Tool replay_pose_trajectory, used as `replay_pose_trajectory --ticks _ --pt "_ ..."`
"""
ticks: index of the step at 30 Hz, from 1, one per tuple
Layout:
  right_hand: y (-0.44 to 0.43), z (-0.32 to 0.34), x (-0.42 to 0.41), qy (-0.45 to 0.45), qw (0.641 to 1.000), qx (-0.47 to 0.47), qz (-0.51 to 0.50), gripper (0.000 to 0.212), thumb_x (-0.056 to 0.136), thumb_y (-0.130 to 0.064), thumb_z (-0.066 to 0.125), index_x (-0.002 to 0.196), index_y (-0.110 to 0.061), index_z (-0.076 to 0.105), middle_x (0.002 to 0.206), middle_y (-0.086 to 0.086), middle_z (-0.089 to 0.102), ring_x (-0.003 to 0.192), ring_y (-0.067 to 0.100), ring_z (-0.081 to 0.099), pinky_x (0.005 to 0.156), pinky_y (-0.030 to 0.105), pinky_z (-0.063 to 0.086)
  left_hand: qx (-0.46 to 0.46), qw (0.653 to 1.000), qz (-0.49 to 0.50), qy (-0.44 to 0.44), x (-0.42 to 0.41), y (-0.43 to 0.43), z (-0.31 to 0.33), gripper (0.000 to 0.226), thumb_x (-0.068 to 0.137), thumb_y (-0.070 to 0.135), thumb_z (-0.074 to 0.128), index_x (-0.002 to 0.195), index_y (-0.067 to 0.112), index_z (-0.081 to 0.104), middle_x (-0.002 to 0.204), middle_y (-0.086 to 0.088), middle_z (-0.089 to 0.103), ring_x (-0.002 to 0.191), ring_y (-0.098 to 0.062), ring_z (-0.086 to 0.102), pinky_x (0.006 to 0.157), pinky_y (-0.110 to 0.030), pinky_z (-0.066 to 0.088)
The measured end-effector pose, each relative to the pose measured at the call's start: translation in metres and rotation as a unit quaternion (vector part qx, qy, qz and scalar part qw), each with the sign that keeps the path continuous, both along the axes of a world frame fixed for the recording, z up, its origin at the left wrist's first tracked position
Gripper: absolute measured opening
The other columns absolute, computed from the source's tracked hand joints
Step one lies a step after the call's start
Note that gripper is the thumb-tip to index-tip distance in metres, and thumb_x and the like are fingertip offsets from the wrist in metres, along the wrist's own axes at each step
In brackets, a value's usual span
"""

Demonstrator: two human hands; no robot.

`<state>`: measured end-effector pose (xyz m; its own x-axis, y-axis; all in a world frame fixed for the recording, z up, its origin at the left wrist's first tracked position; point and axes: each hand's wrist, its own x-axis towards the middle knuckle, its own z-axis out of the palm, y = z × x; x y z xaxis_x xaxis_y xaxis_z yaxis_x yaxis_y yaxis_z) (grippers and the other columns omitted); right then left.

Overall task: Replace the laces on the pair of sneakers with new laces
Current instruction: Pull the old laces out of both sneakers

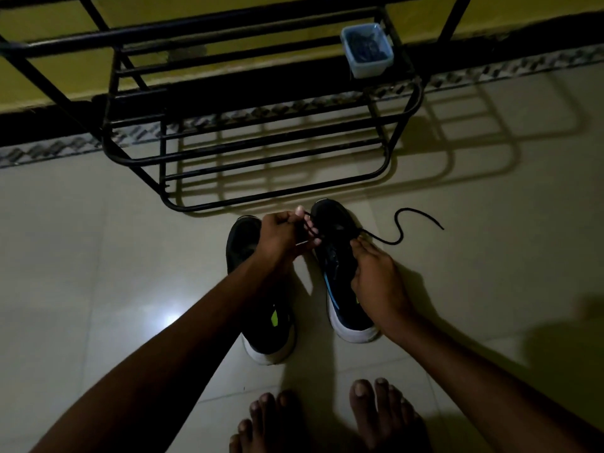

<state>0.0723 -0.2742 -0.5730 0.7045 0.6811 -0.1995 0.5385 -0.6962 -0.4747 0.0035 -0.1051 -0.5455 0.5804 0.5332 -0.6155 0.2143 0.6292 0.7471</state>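
Two black sneakers with white soles stand side by side on the floor, toes pointing away from me. The left sneaker (251, 308) is partly hidden under my left forearm. My left hand (283, 238) pinches one end of a black lace (397, 238) above the right sneaker (340, 266). My right hand (376, 279) rests on the right sneaker's outer side, fingers at the eyelets where the lace passes. The lace's other end trails in a curve over the floor to the right.
A black metal shoe rack (261, 142) stands just beyond the sneakers against a yellow wall. A clear plastic box (367, 49) with dark contents sits on its top right. My bare feet (327, 420) are at the bottom. Pale floor tiles surround the shoes.
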Motion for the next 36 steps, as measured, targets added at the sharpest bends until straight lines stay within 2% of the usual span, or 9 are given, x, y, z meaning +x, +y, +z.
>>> replay_pose_trajectory --ticks 2,4,6,8,10,18,22,29,36 --pt "0.0 0.0 0.001 0.002 1.0 -0.001 -0.005 0.063 0.088 0.004 0.053 0.149 -0.008 0.043 0.156 0.011 0.041 0.143 0.026 0.04 0.118 0.03 0.03 -0.045 0.998 0.03 -0.013 0.004 0.005 0.0 0.037 0.11 0.028 0.038 0.082 0.011 0.056 0.054 0.003 0.05 0.045 -0.01 0.048 0.045 -0.023 0.045" --pt "-0.001 0.001 0.001 0.005 1.0 -0.003 -0.007 0.063 0.09 0.003 0.053 0.15 -0.008 0.042 0.157 0.01 0.04 0.144 0.025 0.039 0.118 0.029 0.03 0.196 0.974 -0.108 0.042 -0.001 0.017 0.003 0.038 0.109 0.033 0.04 0.085 0.012 0.061 0.056 0.01 0.05 0.047 -0.006 0.045 0.047 -0.021 0.038" --pt "-0.001 0.002 0.001 0.008 1.0 -0.001 -0.005 0.063 0.089 0.003 0.053 0.151 -0.008 0.042 0.157 0.01 0.04 0.144 0.025 0.039 0.12 0.031 0.032 0.499 0.801 -0.304 0.127 -0.005 0.027 0.012 0.038 0.105 0.041 0.048 0.086 0.016 0.07 0.07 0.007 0.062 0.06 -0.01 0.057 0.055 -0.023 0.036" --pt "0.0 0.004 0.001 0.012 1.0 -0.004 -0.008 0.064 0.089 0.002 0.054 0.151 -0.009 0.041 0.158 0.009 0.039 0.144 0.025 0.039 0.119 0.032 0.033 0.623 0.612 -0.431 0.227 -0.006 0.03 0.025 0.039 0.101 0.051 0.05 0.092 0.019 0.071 0.084 0.001 0.065 0.073 -0.018 0.062 0.059 -0.025 0.037" --pt "0.001 0.006 0.001 0.015 1.0 -0.005 -0.006 0.064 0.09 0.001 0.055 0.151 -0.009 0.04 0.158 0.01 0.039 0.144 0.025 0.039 0.119 0.032 0.033 0.649 0.525 -0.471 0.284 -0.007 0.031 0.028 0.039 0.096 0.058 0.054 0.099 0.024 0.072 0.096 -0.002 0.069 0.088 -0.024 0.067 0.07 -0.032 0.047" --pt "-0.008 0.025 0.02 0.108 0.989 0.09 -0.052 0.032 0.087 -0.021 0.065 0.118 -0.011 0.07 0.119 0.008 0.067 0.108 0.023 0.064 0.092 0.032 0.053 0.65 0.569 -0.471 0.181 -0.008 0.012 0.004 0.068 0.086 0.07 0.051 0.145 0.037 0.047 0.153 0.009 0.046 0.142 -0.015 0.039 0.116 -0.052 0.02" --pt "0.004 0.012 0.041 0.099 0.989 0.097 -0.045 0.035 0.096 -0.012 0.058 0.131 -0.014 0.065 0.124 0.008 0.057 0.113 0.022 0.06 0.102 0.027 0.045 0.65 0.556 -0.497 0.146 -0.011 0.008 0.003 0.079 0.083 0.081 0.046 0.151 0.043 0.037 0.16 0.004 0.039 0.145 -0.019 0.039 0.117 -0.049 0.028" --pt "0.03 0.0 0.068 0.037 0.993 0.101 0.04 0.015 0.086 -0.007 0.073 0.097 -0.017 0.076 0.097 -0.001 0.051 0.099 0.019 0.055 0.082 0.022 0.042 0.695 0.494 -0.497 0.16 -0.014 -0.001 -0.004 0.103 0.078 0.091 0.038 0.158 0.027 0.029 0.164 -0.005 0.031 0.146 -0.021 0.039 0.119 -0.048 0.03" --pt "0.037 0.01 0.057 -0.05 0.99 0.018 0.134 0.019 0.089 -0.009 0.057 0.094 -0.025 0.048 0.101 -0.007 0.057 0.108 0.021 0.045 0.081 0.035 0.024 0.721 0.425 -0.507 0.203 -0.006 -0.013 0.005 0.097 0.083 0.087 0.036 0.158 0.026 0.028 0.165 -0.005 0.027 0.13 -0.028 0.056 0.097 -0.041 0.048"
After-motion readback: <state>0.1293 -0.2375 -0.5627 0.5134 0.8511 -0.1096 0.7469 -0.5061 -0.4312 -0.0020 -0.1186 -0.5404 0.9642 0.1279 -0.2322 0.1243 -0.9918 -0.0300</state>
